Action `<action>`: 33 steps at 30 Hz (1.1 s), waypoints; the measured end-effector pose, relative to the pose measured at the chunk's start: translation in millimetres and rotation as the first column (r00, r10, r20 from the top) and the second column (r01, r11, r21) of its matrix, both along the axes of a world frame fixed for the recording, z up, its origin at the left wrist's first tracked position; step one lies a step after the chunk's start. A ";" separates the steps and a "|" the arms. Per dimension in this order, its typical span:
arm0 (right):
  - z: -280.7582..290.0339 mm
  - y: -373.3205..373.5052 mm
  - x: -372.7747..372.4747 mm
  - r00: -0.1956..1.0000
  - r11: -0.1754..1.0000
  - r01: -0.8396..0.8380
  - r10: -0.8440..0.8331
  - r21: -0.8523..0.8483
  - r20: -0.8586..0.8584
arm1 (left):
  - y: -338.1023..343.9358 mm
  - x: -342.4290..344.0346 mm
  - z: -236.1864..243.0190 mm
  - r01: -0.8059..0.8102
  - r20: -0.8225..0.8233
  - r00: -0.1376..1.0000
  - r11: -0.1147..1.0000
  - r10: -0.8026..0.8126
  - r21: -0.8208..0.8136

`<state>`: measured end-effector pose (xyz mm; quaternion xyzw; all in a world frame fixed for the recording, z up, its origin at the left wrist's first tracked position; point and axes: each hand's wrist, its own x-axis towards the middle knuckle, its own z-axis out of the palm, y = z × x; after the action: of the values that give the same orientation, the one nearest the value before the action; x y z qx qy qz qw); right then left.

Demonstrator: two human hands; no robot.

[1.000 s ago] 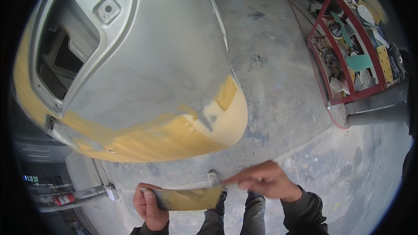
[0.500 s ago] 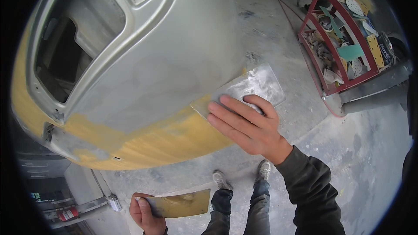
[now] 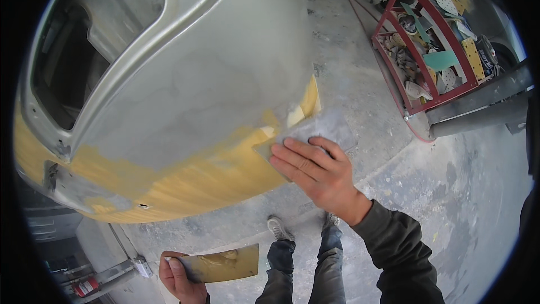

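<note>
My right hand [image 3: 323,177] is closed on a translucent flat putty spreader [image 3: 334,126], fingers spread across its face. The spreader lies against the lower right edge of a silver-grey vehicle body panel [image 3: 225,73]. Yellow putty [image 3: 191,188] runs in a broad band along the panel's lower part, with a thicker, glossier patch just above the spreader. Low on the left, my left hand [image 3: 183,282] grips a thin rectangular plate [image 3: 242,270] by its left end, thumb on top. A lump of putty [image 3: 220,258] sits on that plate.
A red metal rack [image 3: 419,59] at the far right holds perforated sanding discs, strips and scraps. Grey posts [image 3: 478,121] lie beside it, and a reddish hose [image 3: 354,8] trails over the concrete floor [image 3: 405,197]. The panel's window opening [image 3: 73,62] is at upper left.
The spreader has moved down along the panel's right edge, and fresh putty now shows above it. My left hand still holds the plate. The whole view has shifted slightly.
</note>
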<state>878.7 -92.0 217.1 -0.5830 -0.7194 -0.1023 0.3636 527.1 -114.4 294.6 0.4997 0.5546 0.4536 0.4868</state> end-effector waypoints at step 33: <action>-4.6 25.7 13.7 0.293 0.944 0.239 -0.295 -0.229 -0.909 | 12.4 50.7 -0.5 -0.105 0.076 0.993 0.985 0.095 0.136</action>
<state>892.4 -66.3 212.5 -0.6554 -0.2764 0.2080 0.6714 577.8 -102.0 294.1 0.4880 0.5286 0.5322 0.4463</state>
